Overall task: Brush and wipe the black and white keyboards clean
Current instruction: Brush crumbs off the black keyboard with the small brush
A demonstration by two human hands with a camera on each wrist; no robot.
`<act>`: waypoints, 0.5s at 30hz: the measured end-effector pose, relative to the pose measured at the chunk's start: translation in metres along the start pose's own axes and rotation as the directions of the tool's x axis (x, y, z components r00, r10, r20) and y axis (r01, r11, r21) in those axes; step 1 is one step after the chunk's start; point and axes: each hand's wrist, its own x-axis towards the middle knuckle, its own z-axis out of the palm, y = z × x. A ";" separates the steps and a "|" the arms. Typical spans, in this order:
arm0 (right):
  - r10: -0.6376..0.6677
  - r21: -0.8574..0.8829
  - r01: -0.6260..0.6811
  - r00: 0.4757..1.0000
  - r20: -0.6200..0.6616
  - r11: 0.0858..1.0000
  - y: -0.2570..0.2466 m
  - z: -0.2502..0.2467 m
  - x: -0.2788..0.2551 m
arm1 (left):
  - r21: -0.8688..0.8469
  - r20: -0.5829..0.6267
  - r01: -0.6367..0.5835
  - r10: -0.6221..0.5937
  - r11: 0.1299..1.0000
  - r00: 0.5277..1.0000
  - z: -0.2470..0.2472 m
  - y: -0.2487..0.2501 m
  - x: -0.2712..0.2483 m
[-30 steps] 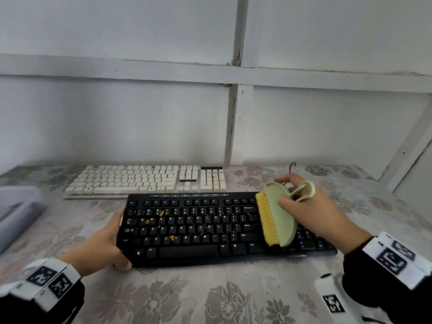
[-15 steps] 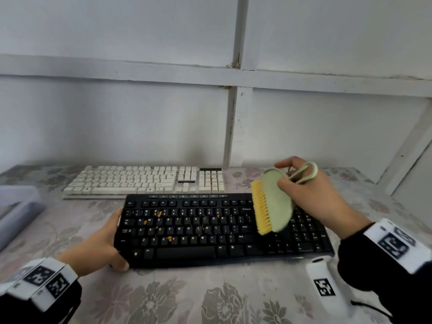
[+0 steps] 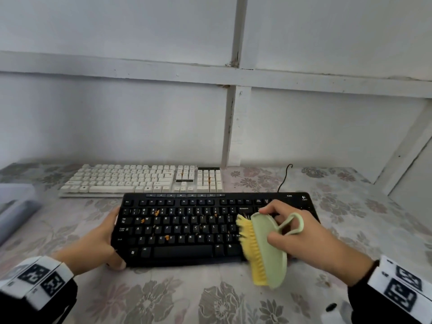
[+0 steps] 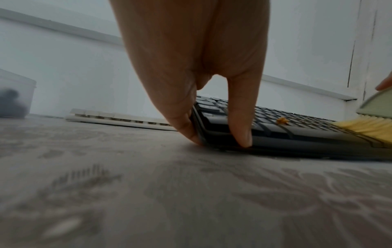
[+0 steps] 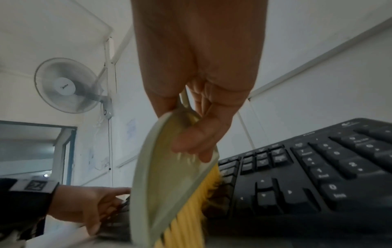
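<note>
The black keyboard (image 3: 187, 228) lies near me on the flowered tablecloth, with orange crumbs (image 3: 167, 237) on several keys. My left hand (image 3: 98, 242) grips its left end, thumb on the front edge (image 4: 239, 134) and fingers against the side. My right hand (image 3: 301, 239) holds a pale green brush (image 3: 268, 249) with yellow bristles (image 3: 251, 249). The bristles press on the keys right of the letter block and hang past the front edge. The brush body (image 5: 161, 176) stands on edge. The white keyboard (image 3: 142, 180) lies behind, untouched.
A translucent plastic box (image 3: 16, 202) stands at the left table edge. A black cable (image 3: 284, 176) runs from the black keyboard toward the wall. White wall panels close the back. A wall fan (image 5: 65, 85) hangs high in the right wrist view.
The brush was lifted over the keyboard's right part, then swept down and toward me, and its lower end now overhangs the front edge. The left hand keeps its hold.
</note>
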 end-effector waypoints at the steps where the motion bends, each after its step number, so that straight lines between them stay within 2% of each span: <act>1: 0.009 0.019 -0.009 1.000 0.029 1.000 -0.001 -0.001 -0.002 | 0.002 0.002 -0.001 0.001 1.000 1.000 0.000 -0.001 0.001; 3: -0.001 -0.006 0.002 1.000 0.030 1.000 -0.006 -0.006 -0.003 | 0.005 -0.002 -0.008 0.008 1.000 1.000 -0.001 -0.003 0.002; 5: -0.034 -0.027 0.032 0.997 -0.072 0.999 -0.012 -0.013 0.002 | 0.001 -0.006 -0.008 0.008 1.000 1.000 -0.001 -0.002 0.002; 7: -0.051 0.051 0.061 0.982 -0.179 0.997 -0.018 -0.020 0.013 | 0.003 -0.010 -0.013 0.013 1.000 1.000 0.000 -0.001 0.001; 9: -0.038 0.123 0.068 0.973 -0.230 0.990 -0.022 -0.026 0.026 | -0.001 -0.013 -0.014 0.014 1.000 1.000 0.000 -0.001 0.001; 15: 0.009 0.078 0.007 0.979 -0.205 0.997 -0.014 -0.019 0.033 | 0.030 0.007 -0.015 0.015 0.999 1.000 -0.001 0.000 0.001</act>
